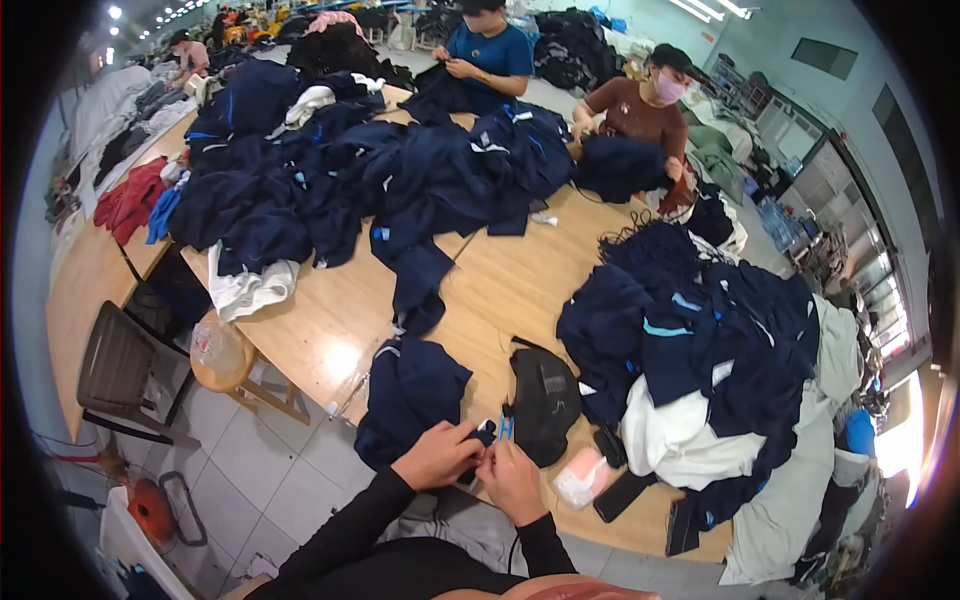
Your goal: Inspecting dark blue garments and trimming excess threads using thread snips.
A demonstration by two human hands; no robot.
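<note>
Both of my hands meet at the table's near edge over a dark navy garment [415,395]. My left hand [440,456] is closed on the garment's edge, fingers pinching the cloth. Close beside it, my right hand [512,482] is closed, with small blue thread snips [506,428] poking up from its fingers. Their blades and the exact spot on the cloth are too small to make out. A black cap-shaped bag [543,400] lies just beyond my right hand.
A navy garment pile [690,310] with white cloth [680,430] rises at right. Near it lie a pink-and-white packet [582,476] and a dark phone [625,495]. Another navy heap [400,180] covers the far table, where two people work. A wooden stool [222,360] stands left.
</note>
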